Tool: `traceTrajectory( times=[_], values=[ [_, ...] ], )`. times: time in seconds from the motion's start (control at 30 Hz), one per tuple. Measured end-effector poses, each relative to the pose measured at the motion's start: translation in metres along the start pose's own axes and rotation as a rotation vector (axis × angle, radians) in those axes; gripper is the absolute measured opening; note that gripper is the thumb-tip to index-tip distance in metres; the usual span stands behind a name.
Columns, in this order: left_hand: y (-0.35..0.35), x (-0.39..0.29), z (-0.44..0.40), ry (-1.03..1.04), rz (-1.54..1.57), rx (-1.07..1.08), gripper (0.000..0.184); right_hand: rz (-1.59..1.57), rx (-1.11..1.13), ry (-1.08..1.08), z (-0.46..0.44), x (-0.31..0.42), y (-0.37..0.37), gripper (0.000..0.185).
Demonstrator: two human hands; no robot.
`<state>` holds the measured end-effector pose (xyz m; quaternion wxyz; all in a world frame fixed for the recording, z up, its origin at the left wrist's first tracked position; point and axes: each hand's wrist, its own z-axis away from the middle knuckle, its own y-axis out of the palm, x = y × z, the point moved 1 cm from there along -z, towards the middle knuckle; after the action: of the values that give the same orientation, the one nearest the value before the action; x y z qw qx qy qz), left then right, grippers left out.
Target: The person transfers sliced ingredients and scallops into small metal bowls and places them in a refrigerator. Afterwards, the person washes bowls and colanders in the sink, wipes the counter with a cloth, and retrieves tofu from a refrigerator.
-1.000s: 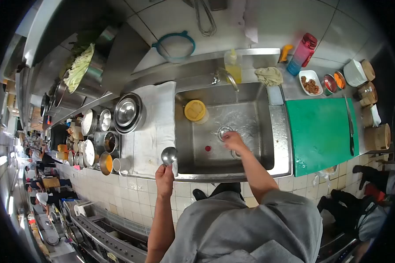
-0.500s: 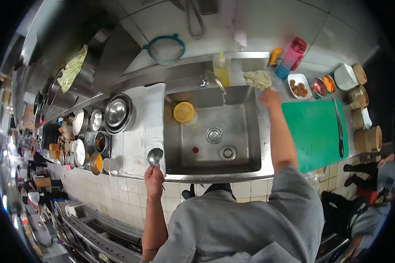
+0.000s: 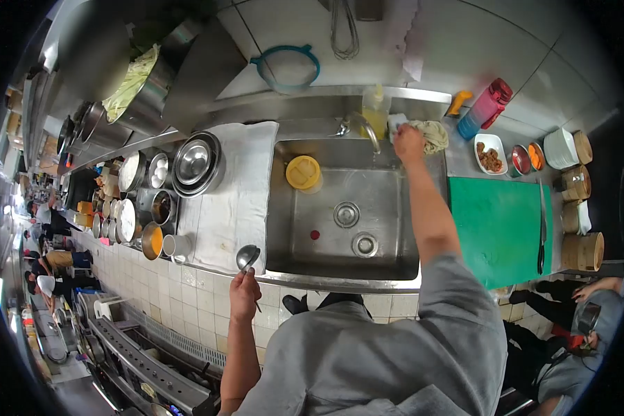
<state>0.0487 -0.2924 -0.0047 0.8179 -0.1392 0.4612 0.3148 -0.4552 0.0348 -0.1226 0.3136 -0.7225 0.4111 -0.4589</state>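
Gripping the handle of a round, shiny steel ladle (image 3: 248,257), the left hand (image 3: 243,295) is at the lower left of centre in the frame. The right hand (image 3: 410,143), at the upper right of centre, is closed on a pale, bluish-white sponge (image 3: 397,123), just beside a crumpled beige cloth (image 3: 434,137). Below this hand lies the rectangular steel sink (image 3: 312,257), with a yellow-lidded round container (image 3: 303,172) in its upper left corner. A green rectangular cutting board (image 3: 498,232) occupies the right of the frame.

No writing, number or sign can be read, even on the drink bottle (image 3: 484,110) right of the right hand (image 3: 410,143)
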Motion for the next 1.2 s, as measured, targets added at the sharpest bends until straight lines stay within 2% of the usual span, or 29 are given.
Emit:
traceTrajectory(
  times=[0.07,0.13,0.2,0.23,0.3,0.33,0.4,0.43,0.5,0.53,0.63,0.7,0.77,0.8,0.83,0.87,0.9,0.97,1.0,1.07,1.1,1.17,1.2],
  values=[
    [0.002,0.001,-0.002,-0.001,-0.001,0.010,0.033,-0.021,0.152,-0.051,-0.019,-0.009,0.011,0.016],
    [0.000,0.001,-0.003,0.017,-0.066,-0.009,0.033,0.122,0.214,-0.176,-0.059,-0.056,0.040,0.018],
    [0.000,-0.001,0.001,0.019,-0.020,0.004,0.033,0.234,0.253,-0.097,-0.053,-0.051,-0.030,0.029],
    [-0.004,-0.002,0.004,0.033,0.016,0.022,0.033,0.236,0.287,-0.093,-0.043,-0.069,-0.017,0.029],
    [-0.008,-0.001,0.006,0.002,0.040,0.040,0.038,0.265,0.454,-0.186,-0.025,-0.128,0.002,0.050],
    [-0.008,-0.003,0.008,-0.023,0.054,0.045,0.038,0.279,0.477,-0.168,-0.009,-0.134,-0.012,0.050],
    [-0.008,-0.003,0.005,-0.035,0.063,0.053,0.039,0.366,0.774,-0.268,0.021,-0.118,-0.051,0.064],
    [-0.009,-0.003,0.002,-0.031,0.051,0.049,0.040,0.379,0.787,-0.247,0.050,-0.113,-0.063,0.064],
    [-0.007,-0.005,-0.005,-0.050,0.042,0.094,0.041,0.447,0.664,-0.342,0.109,-0.095,-0.091,0.064],
    [-0.004,-0.009,-0.006,-0.052,0.019,0.118,0.041,0.460,0.672,-0.325,0.136,-0.086,-0.102,0.064],
    [0.000,-0.013,-0.017,-0.018,-0.021,0.178,0.040,0.464,0.637,-0.168,0.212,-0.056,-0.140,0.063],
    [0.001,-0.022,-0.018,-0.031,-0.005,0.235,0.038,0.355,0.674,0.020,0.255,-0.036,-0.172,0.062],
    [-0.003,-0.025,-0.015,-0.039,0.031,0.243,0.034,0.343,0.630,0.025,0.298,-0.042,-0.184,0.062],
    [-0.008,-0.027,-0.012,-0.032,0.011,0.267,0.032,0.309,0.663,0.137,0.316,-0.035,-0.195,0.061],
    [-0.017,-0.029,-0.009,-0.020,-0.006,0.280,0.031,0.269,0.697,0.241,0.334,-0.026,-0.202,0.060],
    [-0.029,-0.025,-0.008,-0.028,0.016,0.265,0.028,0.198,0.553,0.262,0.356,-0.027,-0.203,0.052],
    [-0.041,-0.025,-0.004,-0.027,0.006,0.281,0.026,0.188,0.562,0.246,0.372,-0.029,-0.203,0.052],
    [-0.075,-0.015,0.002,-0.058,-0.020,0.259,0.024,0.111,0.357,0.248,0.385,-0.015,-0.205,0.042],
    [-0.096,-0.007,0.004,-0.047,-0.012,0.228,0.024,0.092,0.367,0.222,0.386,-0.001,-0.205,0.042],
    [-0.141,0.017,0.007,0.068,-0.315,0.223,0.026,-0.177,0.404,0.442,0.371,0.045,-0.218,0.043],
    [-0.165,0.027,0.010,0.075,-0.309,0.196,0.026,-0.191,0.416,0.419,0.371,0.063,-0.208,0.043],
    [-0.209,0.041,0.018,0.247,-0.624,0.252,0.029,-0.277,0.285,0.056,0.370,0.108,-0.190,0.046],
    [-0.230,0.046,0.025,0.232,-0.719,0.237,0.033,-0.209,0.287,-0.090,0.369,0.133,-0.179,0.046]
  ],
)
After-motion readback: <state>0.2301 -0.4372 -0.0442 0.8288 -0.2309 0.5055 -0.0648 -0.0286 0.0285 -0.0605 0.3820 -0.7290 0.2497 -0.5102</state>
